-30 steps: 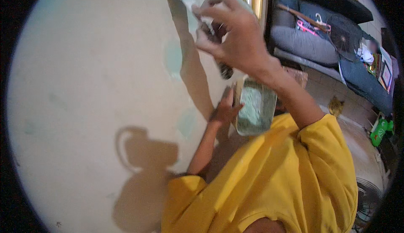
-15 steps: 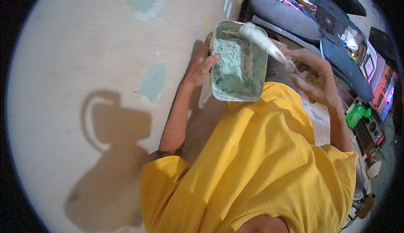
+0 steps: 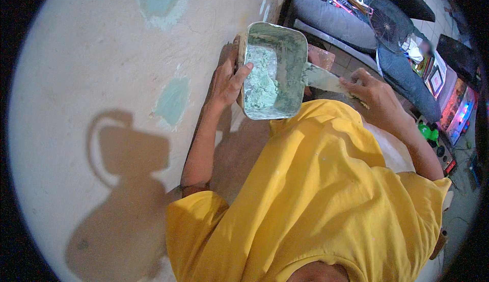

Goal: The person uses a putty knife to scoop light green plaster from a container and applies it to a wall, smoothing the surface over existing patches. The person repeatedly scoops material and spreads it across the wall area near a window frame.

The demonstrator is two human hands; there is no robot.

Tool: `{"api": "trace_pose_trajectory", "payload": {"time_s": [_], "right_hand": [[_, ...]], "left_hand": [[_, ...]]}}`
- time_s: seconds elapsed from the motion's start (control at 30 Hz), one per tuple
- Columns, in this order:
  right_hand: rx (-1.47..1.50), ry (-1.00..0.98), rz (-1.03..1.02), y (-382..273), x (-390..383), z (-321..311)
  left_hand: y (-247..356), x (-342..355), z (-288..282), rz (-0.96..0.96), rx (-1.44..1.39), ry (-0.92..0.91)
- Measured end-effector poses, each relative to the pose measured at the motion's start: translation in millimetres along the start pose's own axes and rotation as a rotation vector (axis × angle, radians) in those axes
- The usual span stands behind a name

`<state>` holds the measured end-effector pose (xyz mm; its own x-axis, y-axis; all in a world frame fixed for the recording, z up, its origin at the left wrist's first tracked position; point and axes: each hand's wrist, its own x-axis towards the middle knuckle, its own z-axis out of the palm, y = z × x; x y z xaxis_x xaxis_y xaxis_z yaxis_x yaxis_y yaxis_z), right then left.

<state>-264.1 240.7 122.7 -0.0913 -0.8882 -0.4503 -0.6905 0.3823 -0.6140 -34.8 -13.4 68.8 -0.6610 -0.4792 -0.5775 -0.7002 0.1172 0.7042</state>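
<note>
My left hand (image 3: 226, 82) grips the left side of a rectangular, putty-smeared container (image 3: 291, 68), with its thumb over the rim. Pale green, lumpy paste (image 3: 260, 88) lies on the bottom of it. My right hand (image 3: 376, 96) is closed on a putty knife (image 3: 326, 78), whose pale, smeared blade reaches to the container's right rim. Left of both hands is a pale wall (image 3: 81, 63) with light green patches (image 3: 173, 100), carrying my shadow.
A dark grey cushioned seat (image 3: 333, 14) stands at the upper right, with hangers and a fan (image 3: 386, 24) on it. Further right are piled papers, a green object (image 3: 428, 133), a lit colourful panel (image 3: 456, 114) and loose cables on the floor.
My right hand has come down from high against the wall to the container's right side, bringing the knife with it. My left hand and the container now sit higher and further left in view.
</note>
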Motion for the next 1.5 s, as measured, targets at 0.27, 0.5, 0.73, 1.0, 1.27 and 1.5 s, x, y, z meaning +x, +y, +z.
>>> {"api": "trace_pose_trajectory", "payload": {"time_s": [0.27,0.5,0.73,1.0,1.27,1.5], "right_hand": [[0.062,0.107,-0.116,7,6,-24],[-0.345,0.161,-0.356,17,23,25],[-0.426,0.051,-0.278,42,-14,7],[-0.356,0.247,-0.363,22,-7,-24],[-0.446,0.240,-0.399,21,-5,23],[-0.275,0.326,-0.201,34,-46,-14]], "left_hand": [[-14,6,3,-0.062,-0.086,0.037],[-22,23,0,-0.160,-0.317,-0.126],[-9,16,-1,-0.157,-0.256,-0.056],[10,14,0,-0.190,-0.060,0.027],[42,0,1,-0.373,-0.345,0.085],[8,10,-1,-0.221,-0.293,-0.019]]}}
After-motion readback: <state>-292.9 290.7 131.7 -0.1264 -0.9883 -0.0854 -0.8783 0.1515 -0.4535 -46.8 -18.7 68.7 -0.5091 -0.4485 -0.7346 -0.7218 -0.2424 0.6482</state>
